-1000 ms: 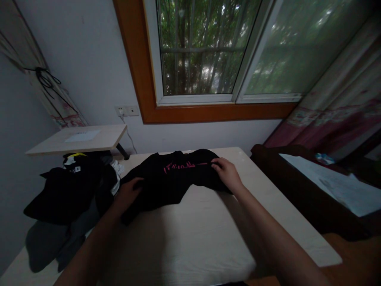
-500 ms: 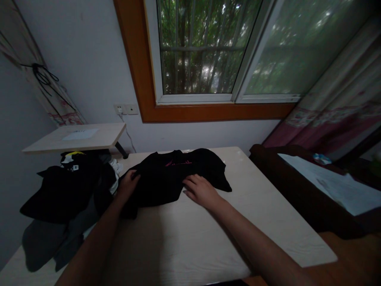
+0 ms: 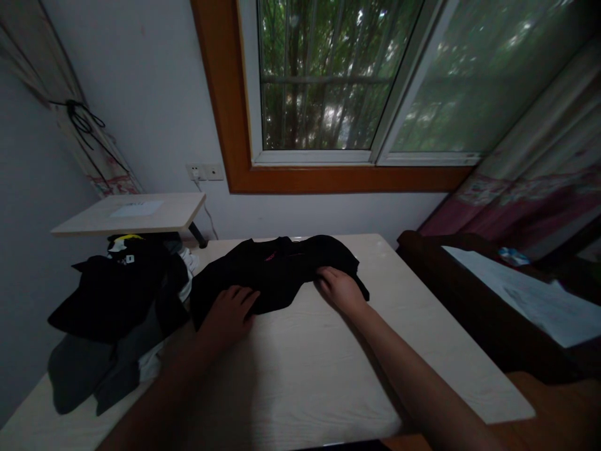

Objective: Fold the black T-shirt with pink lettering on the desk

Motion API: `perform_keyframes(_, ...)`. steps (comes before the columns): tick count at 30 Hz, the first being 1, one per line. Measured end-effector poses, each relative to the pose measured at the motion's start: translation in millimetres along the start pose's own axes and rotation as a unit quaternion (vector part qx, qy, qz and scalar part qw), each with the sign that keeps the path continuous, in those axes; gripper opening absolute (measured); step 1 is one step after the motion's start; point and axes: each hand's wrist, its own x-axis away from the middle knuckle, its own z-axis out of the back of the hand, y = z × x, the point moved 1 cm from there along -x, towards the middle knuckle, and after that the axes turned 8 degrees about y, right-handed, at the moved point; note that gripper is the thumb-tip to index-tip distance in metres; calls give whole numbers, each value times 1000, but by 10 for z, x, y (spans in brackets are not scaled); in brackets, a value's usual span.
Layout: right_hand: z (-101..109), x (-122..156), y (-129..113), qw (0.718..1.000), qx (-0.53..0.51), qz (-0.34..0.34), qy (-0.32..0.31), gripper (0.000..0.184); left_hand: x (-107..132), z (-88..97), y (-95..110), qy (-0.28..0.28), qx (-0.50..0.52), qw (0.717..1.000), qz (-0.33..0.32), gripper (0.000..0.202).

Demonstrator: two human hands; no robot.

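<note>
A black T-shirt [image 3: 277, 275] with small pink print lies spread and slightly bunched at the back of the pale table, its neckline toward the wall. My left hand [image 3: 232, 310] rests palm down on the shirt's near left part, with the fingers stretched out and a little apart. Farther right, my right hand [image 3: 342, 289] is at the shirt's near edge beside the sleeve. Its fingers are bent together over the black cloth there, and the thumb is mostly hidden.
A heap of dark clothes [image 3: 117, 300] lies at the left, partly under a small raised shelf [image 3: 178, 216]. The pale table [image 3: 319, 376] ends at the wall below a window [image 3: 338, 75]. Right of it stands a dark brown piece of furniture with a white sheet [image 3: 511, 288] on it.
My left hand has moved right and nearer, from the shirt's left edge onto its near part. My right hand has slid right toward the sleeve. The shirt's near edge has shifted slightly away.
</note>
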Motion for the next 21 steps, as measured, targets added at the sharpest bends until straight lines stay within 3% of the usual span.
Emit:
perform_keyframes(4, 195, -50, 76, 994, -93, -28, 40, 27, -49, -37, -45, -17, -17, 999, 22, 35)
perform_keyframes(7, 365, -108, 137, 992, -119, -24, 36, 28, -115, 10, -126, -33, 14, 998, 55, 30)
perform_keyframes(11, 577, -166, 208, 993, -118, -2, 24, 27, -230, 233, -301, 1, 129, 964, 234, 34)
perform_keyframes(15, 714, -157, 231, 990, -136, 14, 28, 25, -307, 590, -453, 101, 276, 885, 361, 30)
perform_keyframes(19, 734, -93, 162, 980, -194, 48, 25, 29, -325, 852, -472, 115, 486, 748, 437, 31)
perform_keyframes(21, 690, -53, 83, 976, -203, 78, 5, 31, -326, 917, -444, 123, 545, 693, 457, 32)
